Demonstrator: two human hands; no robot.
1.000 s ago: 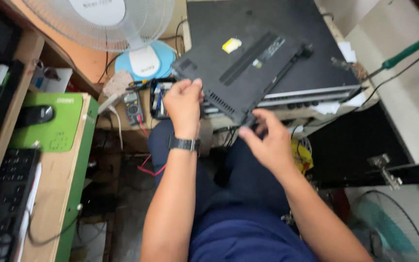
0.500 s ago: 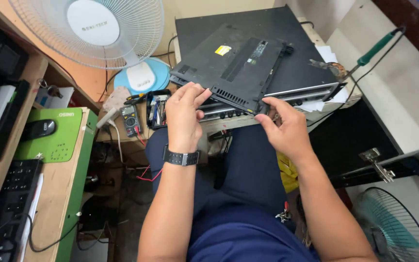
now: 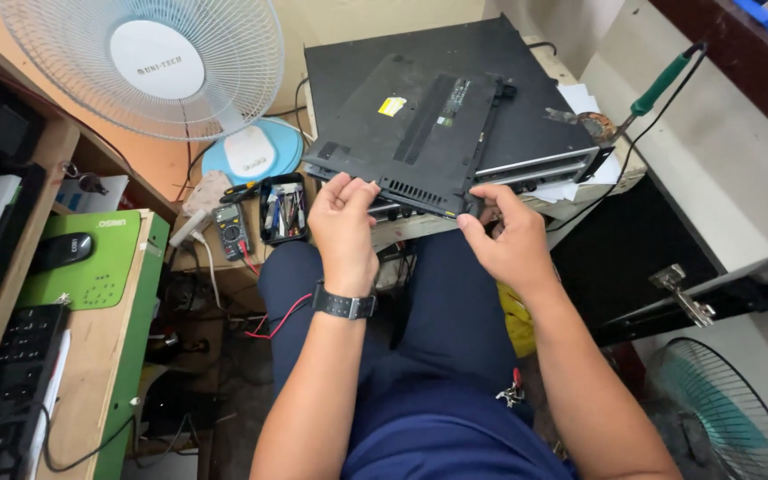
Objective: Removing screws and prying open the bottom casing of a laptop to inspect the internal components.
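Cluttered spot: white desk fan (image 3: 148,67) far left, multimeter (image 3: 228,229) + small tool tray (image 3: 284,209) just left of laptop, soldering iron (image 3: 660,84) far right, green mouse pad (image 3: 91,262) w/ mouse (image 3: 62,251) on left shelf. Black laptop (image 3: 415,133) lies bottom-up on bigger black box (image 3: 526,80) on counter, near edge toward lap. Left hand (image 3: 341,227) fingers curled, pinching near-left edge. Right hand (image 3: 513,236) fingers bent, gripping near-right corner. Nothing btw hands & laptop.

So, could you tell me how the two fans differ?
The white fan stands beside the desk, at upper left, its pale grille fully in view. The teal fan sits low at lower right, cut off by the frame edge, with green-tinted blades. Both have round wire grilles.
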